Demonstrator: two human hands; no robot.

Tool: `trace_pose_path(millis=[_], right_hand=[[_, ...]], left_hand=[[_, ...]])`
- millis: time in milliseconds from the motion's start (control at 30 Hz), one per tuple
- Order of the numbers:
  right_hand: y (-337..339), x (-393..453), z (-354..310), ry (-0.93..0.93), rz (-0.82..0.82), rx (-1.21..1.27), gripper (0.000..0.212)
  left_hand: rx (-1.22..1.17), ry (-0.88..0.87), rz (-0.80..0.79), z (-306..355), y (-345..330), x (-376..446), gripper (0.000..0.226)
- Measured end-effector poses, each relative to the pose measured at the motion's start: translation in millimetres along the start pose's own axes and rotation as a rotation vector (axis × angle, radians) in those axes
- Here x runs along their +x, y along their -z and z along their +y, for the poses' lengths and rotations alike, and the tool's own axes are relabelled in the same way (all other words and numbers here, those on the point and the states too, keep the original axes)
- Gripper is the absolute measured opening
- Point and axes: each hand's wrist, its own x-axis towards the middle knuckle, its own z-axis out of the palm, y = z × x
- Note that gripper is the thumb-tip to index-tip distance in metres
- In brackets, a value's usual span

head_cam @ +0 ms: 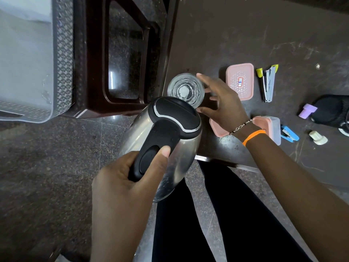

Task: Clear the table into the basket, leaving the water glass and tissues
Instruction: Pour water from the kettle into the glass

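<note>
Your left hand (pixel 132 178) is wrapped around the black handle of the steel electric kettle (pixel 170 140), thumb pressed on the top of the grip, and the kettle tips with its lidded top toward the water glass (pixel 186 89) at the table's near-left corner. Your right hand (pixel 222 103) is spread, fingers curved around the right side of the glass; whether they touch it, you cannot tell from here. The glass looks to be taking water, so keep the spout over its mouth, steady the glass from the side, and level the kettle before the rim fills.

The glass stays on the table (pixel 245 35). The kettle probably goes next into the grey woven basket (pixel 62 59), which sits well apart on the left, beyond the dark plastic stool (pixel 90 72); carry it upright so nothing drips.

Still lying along the table's near edge and middle: two pink lidded boxes (pixel 239 81), a steel stapler (pixel 268 84), a blue staple remover (pixel 289 132) and a lilac cap (pixel 307 110).
</note>
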Motion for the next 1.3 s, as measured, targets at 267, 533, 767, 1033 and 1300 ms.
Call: trace_pose_path(millis=[267,533,767,1033,1300], right_hand=[[9,-2,0,-0.007,-0.016,-0.076,0.069],[9,-2,-2,-0.003,-0.007,-0.083,0.067],[9,-3,-2,-0.009,-0.001,-0.089,0.067],[8,-2,1,-0.003,0.001,-0.064,0.066],[7,-2,1,-0.015,0.002,-0.053,0.067]], left_hand=[[0.056,-0.031,0.001,0,0,-3,0.067],[0.081,-0.039,0.019,0,1,-2,0.066],[0.074,-0.028,0.011,4,2,-1,0.067],[0.067,-0.005,-0.013,7,2,0,0.066],[0.048,0.025,-0.015,10,2,1,0.07]])
